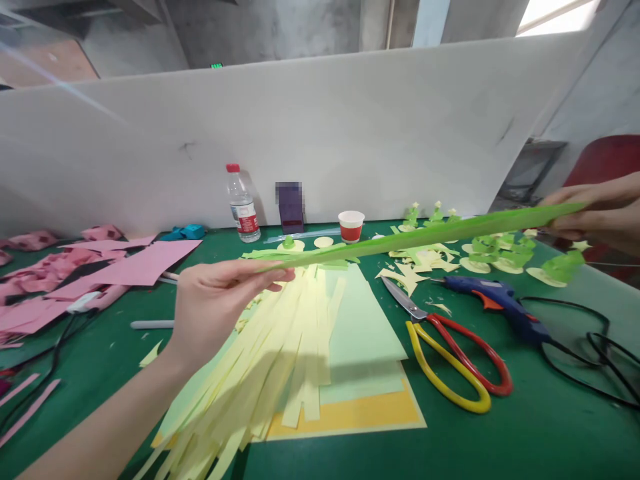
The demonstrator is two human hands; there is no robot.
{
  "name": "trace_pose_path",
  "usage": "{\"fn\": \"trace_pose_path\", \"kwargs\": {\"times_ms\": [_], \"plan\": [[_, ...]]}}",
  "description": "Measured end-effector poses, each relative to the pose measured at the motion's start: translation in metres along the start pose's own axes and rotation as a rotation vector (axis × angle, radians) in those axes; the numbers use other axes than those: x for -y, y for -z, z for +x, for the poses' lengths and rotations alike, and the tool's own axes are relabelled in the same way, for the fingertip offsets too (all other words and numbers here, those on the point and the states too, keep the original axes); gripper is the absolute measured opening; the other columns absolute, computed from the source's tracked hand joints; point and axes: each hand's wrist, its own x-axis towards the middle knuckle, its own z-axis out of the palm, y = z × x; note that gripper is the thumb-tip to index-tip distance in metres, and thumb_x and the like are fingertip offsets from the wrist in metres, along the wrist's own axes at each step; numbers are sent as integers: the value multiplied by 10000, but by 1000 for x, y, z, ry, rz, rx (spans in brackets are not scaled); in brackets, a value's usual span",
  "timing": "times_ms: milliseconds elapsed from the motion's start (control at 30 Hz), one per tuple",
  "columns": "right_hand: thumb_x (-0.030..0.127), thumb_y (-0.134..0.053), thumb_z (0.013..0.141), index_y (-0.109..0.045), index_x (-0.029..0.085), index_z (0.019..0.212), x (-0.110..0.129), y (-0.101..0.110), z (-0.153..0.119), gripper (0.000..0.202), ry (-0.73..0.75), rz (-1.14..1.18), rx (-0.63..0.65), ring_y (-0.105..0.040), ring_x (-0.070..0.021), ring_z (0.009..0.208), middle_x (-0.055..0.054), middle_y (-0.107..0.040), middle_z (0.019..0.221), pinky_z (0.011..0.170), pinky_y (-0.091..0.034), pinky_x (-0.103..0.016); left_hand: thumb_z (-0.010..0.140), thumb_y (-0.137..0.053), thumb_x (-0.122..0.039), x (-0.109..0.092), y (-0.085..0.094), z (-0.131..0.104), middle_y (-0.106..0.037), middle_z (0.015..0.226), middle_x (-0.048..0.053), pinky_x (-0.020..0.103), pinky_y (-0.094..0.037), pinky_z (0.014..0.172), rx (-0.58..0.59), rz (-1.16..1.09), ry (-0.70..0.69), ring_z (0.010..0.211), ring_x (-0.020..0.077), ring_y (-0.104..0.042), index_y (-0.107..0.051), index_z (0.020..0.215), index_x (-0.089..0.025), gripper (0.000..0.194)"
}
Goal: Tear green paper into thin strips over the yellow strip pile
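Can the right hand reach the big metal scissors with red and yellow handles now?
Probably yes, if the right hand lets go of the long green paper strip. The scissors lie uncovered; the blue plastic glue gun is partly between, but looks low enough to reach over.

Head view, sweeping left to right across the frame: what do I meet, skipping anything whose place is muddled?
Pink paper → bottle → purple box → paper cup → scissors → right hand.
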Motion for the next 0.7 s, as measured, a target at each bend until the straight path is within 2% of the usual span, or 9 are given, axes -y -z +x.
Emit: {"fn": "trace_pose_path", "kwargs": {"times_ms": [100,167,200,300,400,467,533,600,700], "plan": [[516,-604,638,-713,168,599,-6,6,2,367,15,135,165,-573,-220,960,-68,-666,955,678,-418,-327,742,-589,-267,8,6,-3,-721,779,-84,327,-585,662,44,178,-287,700,179,-685,-684,700,-305,110],[392,-604,726,-737,227,722,-4,7,3,212,34,101,293,-503,-230,1088,-38,-654,1044,769,-390,-336,744,-578,-253,14,7,-5,-713,828,-80,324,-581,697,117,228,-382,752,184,-686,-688,695,-325,140],[303,-588,770,-730,270,829,1,5,2,157,42,60,361,-473,-223,1129,-18,-636,1102,814,-374,-334,755,-571,-239,17,7,-6,-708,868,-70,313,-579,708,183,236,-421,775,180,-685,-693,728,-325,151],[140,-481,829,-674,338,994,30,-12,-9,322,150,-14,550,-416,-185,1196,38,-567,1215,947,-316,-308,803,-524,-160,28,0,-7,-683,981,-29,284,-565,756,421,240,-595,862,167,-669,-679,906,-289,226],[203,-387,871,-606,292,1104,70,-46,-28,332,286,37,659,-355,-183,1243,28,-467,1312,1030,-253,-329,832,-485,-98,37,-8,-9,-665,1040,-5,280,-544,816,566,185,-686,922,164,-649,-625,1051,-284,319],[367,-377,877,-545,223,1180,91,-72,-41,375,301,98,791,-367,-206,1225,-28,-448,1322,1006,-299,-350,845,-461,-79,40,-10,-12,-644,1084,-7,277,-527,852,602,144,-727,952,159,-636,-563,1141,-313,391],[441,-380,862,-568,187,1131,104,-93,-50,415,343,168,919,-470,-197,1107,-52,-534,1216,924,-373,-321,857,-441,-83,40,-11,-15,-627,1114,-19,277,-508,883,621,124,-734,977,153,-623,-517,1188,-341,427],[444,-438,833,-637,165,954,108,-106,-54,364,361,235,1014,-546,-168,913,-49,-623,1006,785,-421,-265,872,-420,-109,39,-9,-17,-632,1108,-30,278,-502,887,618,123,-693,975,147,-624,-537,1167,-349,398],[412,-507,792,-610,144,657,106,-108,-53,318,327,264,1036,-445,-92,558,8,-534,611,535,-361,-213,854,-461,-155,37,-8,-15,-675,1035,-24,284,-522,837,543,154,-580,922,155,-647,-648,1002,-309,284]]}}
